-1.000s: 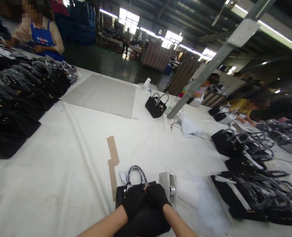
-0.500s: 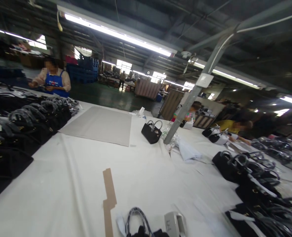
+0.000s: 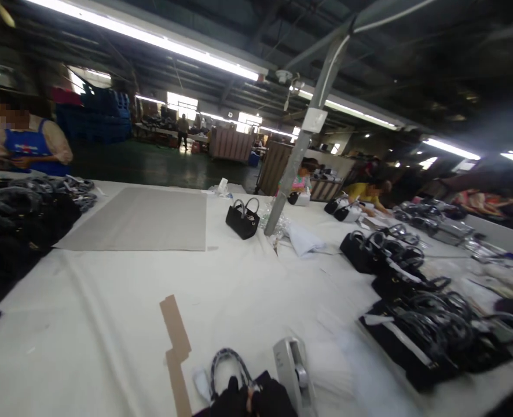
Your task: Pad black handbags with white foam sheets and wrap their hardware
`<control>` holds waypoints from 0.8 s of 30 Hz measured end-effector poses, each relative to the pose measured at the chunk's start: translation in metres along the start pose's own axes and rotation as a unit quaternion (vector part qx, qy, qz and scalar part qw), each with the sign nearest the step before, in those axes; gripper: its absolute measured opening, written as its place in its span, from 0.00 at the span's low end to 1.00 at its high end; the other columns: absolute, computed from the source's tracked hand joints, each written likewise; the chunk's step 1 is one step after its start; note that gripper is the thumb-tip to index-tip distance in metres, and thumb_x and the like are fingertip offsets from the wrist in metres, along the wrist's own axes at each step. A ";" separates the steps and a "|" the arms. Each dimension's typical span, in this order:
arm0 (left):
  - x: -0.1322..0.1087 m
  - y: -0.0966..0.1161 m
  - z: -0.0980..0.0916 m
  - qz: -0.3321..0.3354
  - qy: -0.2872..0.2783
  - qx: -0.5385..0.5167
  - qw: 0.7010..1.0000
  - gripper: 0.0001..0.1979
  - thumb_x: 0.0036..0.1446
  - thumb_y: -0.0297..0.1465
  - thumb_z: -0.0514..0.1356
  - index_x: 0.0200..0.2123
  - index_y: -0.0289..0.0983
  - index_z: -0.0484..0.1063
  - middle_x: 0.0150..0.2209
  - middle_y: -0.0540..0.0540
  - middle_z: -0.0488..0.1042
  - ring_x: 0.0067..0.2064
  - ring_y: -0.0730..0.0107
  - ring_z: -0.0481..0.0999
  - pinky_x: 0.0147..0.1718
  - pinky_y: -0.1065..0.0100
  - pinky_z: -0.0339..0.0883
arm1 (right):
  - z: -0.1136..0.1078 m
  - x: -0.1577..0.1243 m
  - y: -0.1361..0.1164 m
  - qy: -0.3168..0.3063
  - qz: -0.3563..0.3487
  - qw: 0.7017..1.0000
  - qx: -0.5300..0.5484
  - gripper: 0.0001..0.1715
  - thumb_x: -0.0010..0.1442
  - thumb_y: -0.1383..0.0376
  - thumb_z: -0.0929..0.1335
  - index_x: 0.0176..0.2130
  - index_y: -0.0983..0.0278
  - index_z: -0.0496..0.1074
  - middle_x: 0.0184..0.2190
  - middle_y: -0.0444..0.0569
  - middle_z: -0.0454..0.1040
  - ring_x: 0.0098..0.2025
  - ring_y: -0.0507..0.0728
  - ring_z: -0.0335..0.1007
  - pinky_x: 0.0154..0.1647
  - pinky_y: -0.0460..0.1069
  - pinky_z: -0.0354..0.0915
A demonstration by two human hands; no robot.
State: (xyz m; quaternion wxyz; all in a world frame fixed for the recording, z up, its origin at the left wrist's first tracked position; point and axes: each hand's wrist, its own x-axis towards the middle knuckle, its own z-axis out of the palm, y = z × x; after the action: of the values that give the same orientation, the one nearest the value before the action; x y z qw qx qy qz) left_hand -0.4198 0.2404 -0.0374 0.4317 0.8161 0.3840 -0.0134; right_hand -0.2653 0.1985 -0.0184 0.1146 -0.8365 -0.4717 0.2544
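At the bottom edge a black handbag (image 3: 271,399) shows only in part, its wrapped handle (image 3: 229,354) standing up in a loop. Dark, finger-like shapes and a small skin-coloured patch lie at the bag's top. They may belong to my hands, but black merges with black and I cannot separate left from right or see any grip. Just right of the bag is a grey tape dispenser (image 3: 295,370). A small white piece (image 3: 201,383) lies left of the handle. Brown paper tape strips (image 3: 176,327) run along the white table (image 3: 121,313).
A grey board (image 3: 143,223) lies at the table's far left, with another black handbag (image 3: 242,220) to its right by a metal post (image 3: 293,162). Black bags crowd the left (image 3: 26,231) and right (image 3: 417,330) sides. Several people work beyond, one in a blue apron (image 3: 30,147).
My view has turned to the right and dipped slightly, so the table and bags sit further left. More of the near handbag and the tape dispenser shows at the bottom.
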 end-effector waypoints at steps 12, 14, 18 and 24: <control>0.006 -0.005 -0.012 0.045 -0.007 0.083 0.996 0.24 0.62 0.40 0.48 0.58 0.37 0.65 0.59 0.37 0.67 0.58 0.56 0.68 0.56 0.59 0.61 | -0.003 -0.011 -0.006 -0.094 0.051 0.993 0.058 0.20 0.60 0.56 0.60 0.33 0.67 0.74 0.29 0.54 0.79 0.24 0.54 0.74 0.22 0.46 0.63; 0.005 -0.003 -0.015 0.054 -0.008 0.062 0.997 0.24 0.64 0.43 0.45 0.54 0.37 0.68 0.55 0.37 0.71 0.54 0.58 0.72 0.53 0.60 0.64 | -0.005 -0.011 -0.005 -0.100 0.025 0.994 0.035 0.22 0.61 0.55 0.60 0.33 0.66 0.75 0.27 0.54 0.78 0.27 0.55 0.75 0.27 0.46 0.65; 0.003 -0.002 -0.022 0.040 -0.015 0.020 0.999 0.26 0.63 0.49 0.44 0.49 0.39 0.71 0.50 0.40 0.75 0.49 0.59 0.74 0.49 0.62 0.66 | -0.013 -0.013 -0.002 -0.093 -0.037 0.995 -0.030 0.23 0.62 0.55 0.59 0.35 0.66 0.76 0.34 0.56 0.79 0.39 0.61 0.76 0.40 0.51 0.65; 0.007 -0.009 -0.028 0.069 -0.001 0.045 0.997 0.21 0.62 0.43 0.48 0.51 0.39 0.70 0.51 0.42 0.73 0.52 0.59 0.72 0.51 0.63 0.64 | -0.024 -0.017 -0.001 -0.063 -0.120 0.984 -0.112 0.19 0.59 0.56 0.63 0.35 0.67 0.77 0.36 0.60 0.78 0.41 0.67 0.73 0.41 0.55 0.62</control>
State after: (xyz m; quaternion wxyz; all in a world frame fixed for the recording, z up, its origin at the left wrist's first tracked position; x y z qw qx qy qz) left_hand -0.4299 0.2680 -0.0284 0.3948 0.8594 0.3249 -0.0021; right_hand -0.2603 0.1862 0.0075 0.0198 -0.7639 -0.6002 0.2363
